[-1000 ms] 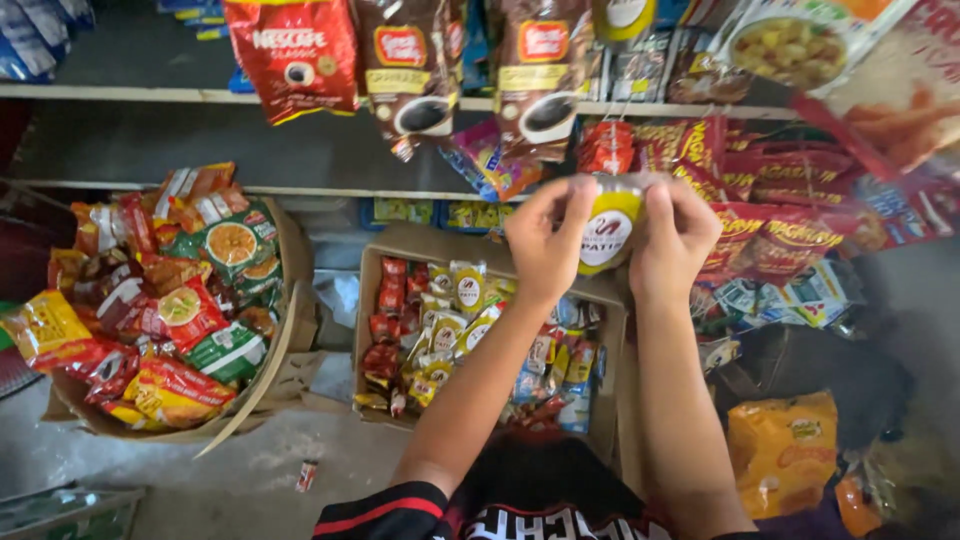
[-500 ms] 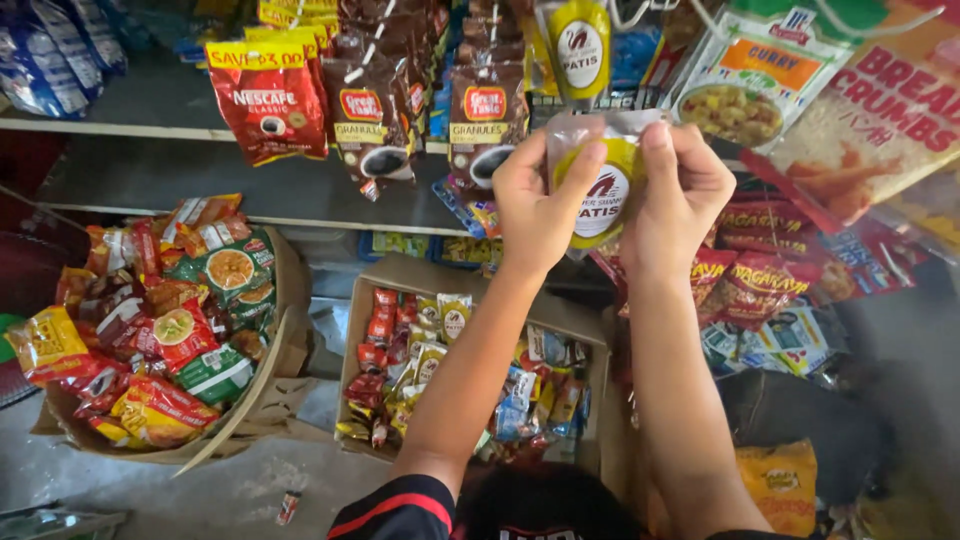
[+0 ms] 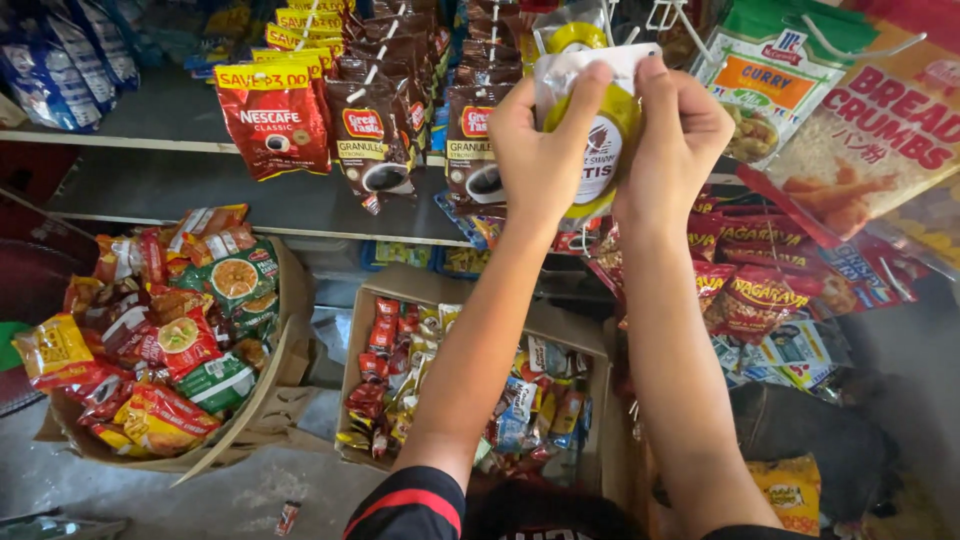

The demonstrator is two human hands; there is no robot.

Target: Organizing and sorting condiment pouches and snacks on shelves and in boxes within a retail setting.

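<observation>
**Sauce pouch lifted up to the hanging hooks**

Over the last second both hands have carried the yellow-and-clear sauce pouch (image 3: 590,140) upward — from in front of the red snack packets to the rack's wire hooks (image 3: 672,18). The left hand (image 3: 535,150) and right hand (image 3: 672,140) each pinch its top corners, thumbs pressed on the upper edge. It now sits just beneath an identical hung pouch (image 3: 572,35), well above the open cardboard box of sachets (image 3: 470,385) on the floor.

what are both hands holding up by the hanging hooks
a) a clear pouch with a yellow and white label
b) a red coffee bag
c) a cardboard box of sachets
a: the left hand and right hand pinch the top corners of the clear pouch with a yellow and white label.
</observation>
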